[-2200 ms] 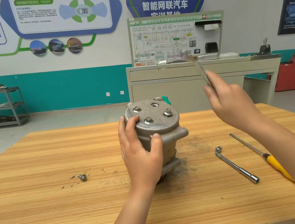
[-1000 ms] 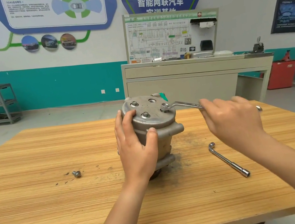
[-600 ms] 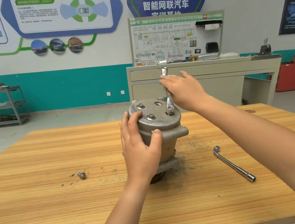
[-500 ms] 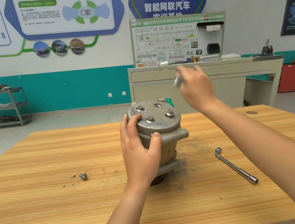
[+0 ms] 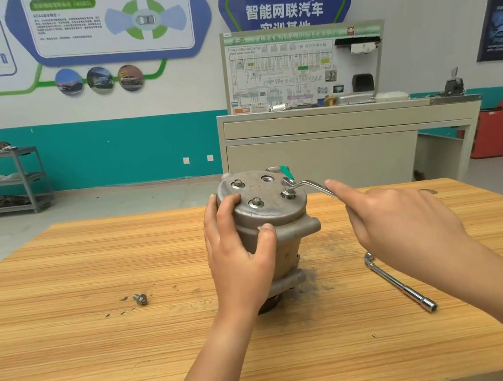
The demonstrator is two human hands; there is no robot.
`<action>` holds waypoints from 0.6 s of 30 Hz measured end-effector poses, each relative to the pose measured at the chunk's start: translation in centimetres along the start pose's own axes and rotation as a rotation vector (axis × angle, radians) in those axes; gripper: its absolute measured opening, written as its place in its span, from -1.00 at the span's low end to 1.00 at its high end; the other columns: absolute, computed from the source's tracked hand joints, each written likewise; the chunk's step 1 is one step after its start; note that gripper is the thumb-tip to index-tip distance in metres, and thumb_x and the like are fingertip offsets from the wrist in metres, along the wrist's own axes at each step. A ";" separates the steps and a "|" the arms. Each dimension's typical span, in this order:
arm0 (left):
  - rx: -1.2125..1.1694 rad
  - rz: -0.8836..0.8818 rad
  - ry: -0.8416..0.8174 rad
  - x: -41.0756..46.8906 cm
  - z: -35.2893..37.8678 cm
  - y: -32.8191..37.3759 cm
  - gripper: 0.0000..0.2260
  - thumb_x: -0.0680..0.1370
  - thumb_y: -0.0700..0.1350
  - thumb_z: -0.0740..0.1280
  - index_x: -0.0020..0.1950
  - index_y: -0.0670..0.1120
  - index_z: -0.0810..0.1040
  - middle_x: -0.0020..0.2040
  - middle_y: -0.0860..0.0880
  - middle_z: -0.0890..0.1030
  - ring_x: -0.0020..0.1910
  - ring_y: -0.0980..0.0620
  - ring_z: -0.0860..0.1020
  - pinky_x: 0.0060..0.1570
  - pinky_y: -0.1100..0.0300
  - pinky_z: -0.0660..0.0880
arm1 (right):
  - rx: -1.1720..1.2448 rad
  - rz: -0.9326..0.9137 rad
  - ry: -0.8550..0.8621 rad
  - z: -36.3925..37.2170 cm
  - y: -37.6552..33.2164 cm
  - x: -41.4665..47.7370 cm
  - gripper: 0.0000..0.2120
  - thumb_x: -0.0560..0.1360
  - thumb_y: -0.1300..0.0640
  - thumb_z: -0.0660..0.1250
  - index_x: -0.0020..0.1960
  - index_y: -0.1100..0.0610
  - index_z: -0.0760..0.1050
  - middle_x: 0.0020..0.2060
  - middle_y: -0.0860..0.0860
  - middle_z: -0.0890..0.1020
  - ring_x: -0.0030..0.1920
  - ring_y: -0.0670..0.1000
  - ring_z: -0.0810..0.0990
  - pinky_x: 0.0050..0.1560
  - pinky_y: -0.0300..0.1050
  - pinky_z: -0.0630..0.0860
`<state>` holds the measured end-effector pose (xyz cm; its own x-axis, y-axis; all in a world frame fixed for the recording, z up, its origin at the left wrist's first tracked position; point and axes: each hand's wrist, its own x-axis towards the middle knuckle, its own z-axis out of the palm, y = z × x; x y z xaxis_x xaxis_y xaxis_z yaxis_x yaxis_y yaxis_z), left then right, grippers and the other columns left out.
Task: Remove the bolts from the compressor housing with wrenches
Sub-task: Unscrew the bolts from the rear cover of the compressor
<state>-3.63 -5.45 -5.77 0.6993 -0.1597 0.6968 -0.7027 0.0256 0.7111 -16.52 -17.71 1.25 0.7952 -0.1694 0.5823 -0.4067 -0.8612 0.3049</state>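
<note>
1. While the left hand (image 5: 239, 259) is keeping the same grasp on the compressor housing (image 5: 277, 219) that it had half a second ago, the right hand (image 5: 400, 224) is no longer hanging raised behind the housing. It is now sitting lower, to the right of the housing and above the wooden table (image 5: 71, 356).
2. The ring wrench (image 5: 309, 185), which was lifted clear of the housing a moment ago, is now lying across the right edge of the top face. Its handle is pointing right. Its ring end is resting just behind the near-right bolt (image 5: 288, 195), and I cannot tell whether it is seating on a bolt head.
3. The housing is standing upright near the middle of the table, in the same spot as before. The loose bolt (image 5: 140, 299) is lying on the table well to its left, and the L-shaped socket wrench (image 5: 397, 282) is lying to its right. Neither is shifting.
4. The left hand is wrapping the near-left side of the housing. Its fingers are curling over the top rim, and its thumb is pressing against the front of the body.
5. The right hand is grasping the ring wrench's handle with curled fingers, back of the hand upward. Its index finger is stretching straight along the shank toward the housing, and the forearm is entering from the lower right.
6. Two more bolt heads (image 5: 255, 203) are showing on the top face, and a green cap (image 5: 285, 171) is sticking up at the rear.
</note>
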 end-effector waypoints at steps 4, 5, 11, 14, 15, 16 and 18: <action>-0.009 -0.002 0.003 -0.1 -0.2 -0.2 -0.61 0.32 0.21 0.13 0.15 0.30 0.27 0.47 0.02 0.20 0.30 0.35 0.14 0.09 0.64 0.05 | -0.035 0.047 -0.042 -0.6 0.0 0.3 -0.49 0.57 0.10 0.03 0.47 -0.14 -0.02 -0.41 -0.09 0.33 -0.38 0.03 0.33 -0.54 -0.16 0.06; -0.010 -0.004 0.004 -0.1 -0.2 -0.2 -0.62 0.32 0.21 0.13 0.14 0.30 0.27 0.47 0.02 0.20 0.30 0.35 0.14 0.09 0.65 0.04 | -0.044 0.041 -0.056 -0.7 -0.3 0.3 -0.48 0.57 0.12 0.05 0.47 -0.13 -0.02 -0.43 -0.09 0.28 -0.40 0.02 0.31 -0.54 -0.16 0.06; -0.007 0.001 0.009 0.0 -0.2 -0.1 -0.61 0.32 0.21 0.13 0.15 0.30 0.26 0.47 -0.01 0.20 0.32 0.32 0.14 0.12 0.65 0.03 | -0.190 -0.001 -0.139 -2.4 -1.3 1.1 -0.39 0.49 0.28 0.11 0.48 0.03 0.01 -0.49 -0.04 0.22 -0.54 -0.02 0.13 -0.58 -0.17 0.14; -0.006 0.005 0.022 0.0 -0.3 0.0 -0.58 0.32 0.21 0.13 0.18 0.27 0.27 0.47 -0.01 0.21 0.34 0.30 0.15 0.16 0.59 0.07 | -0.238 -0.036 -0.209 -3.0 -2.3 0.7 -0.35 0.47 0.32 0.10 0.50 0.10 -0.05 -0.47 -0.04 0.22 -0.50 -0.02 0.21 -0.58 -0.15 0.05; -0.001 0.006 0.027 -0.1 -0.2 0.0 -0.56 0.32 0.21 0.13 0.20 0.24 0.29 0.47 -0.01 0.21 0.36 0.28 0.15 0.20 0.51 0.10 | -0.242 -0.058 -0.219 -3.1 -2.6 0.6 -0.34 0.46 0.34 0.09 0.50 0.13 -0.07 -0.45 -0.04 0.26 -0.45 -0.01 0.33 -0.58 -0.16 0.06; 0.007 0.006 0.032 -0.1 -0.2 0.0 -0.52 0.32 0.21 0.13 0.23 0.18 0.32 0.47 -0.02 0.21 0.38 0.23 0.16 0.25 0.39 0.14 | -0.239 -0.078 -0.213 -3.1 -2.7 0.7 -0.34 0.47 0.34 0.09 0.50 0.16 -0.08 -0.40 -0.05 0.37 -0.34 0.02 0.47 -0.57 -0.16 0.10; 0.027 -0.001 0.037 -0.2 0.1 0.3 -0.44 0.32 0.21 0.12 0.29 0.06 0.36 0.47 -0.02 0.21 0.44 0.11 0.18 0.30 0.20 0.19 | -0.202 -0.086 -0.220 -3.3 -2.8 1.4 -0.36 0.47 0.35 0.08 0.49 0.22 -0.08 -0.12 -0.02 0.56 -0.07 0.08 0.59 -0.48 -0.18 0.20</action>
<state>-3.94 -5.49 -5.68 0.7039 -0.1236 0.6995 -0.7050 -0.0012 0.7092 -15.80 -13.93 3.70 0.9000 -0.2188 0.3770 -0.3972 -0.7677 0.5028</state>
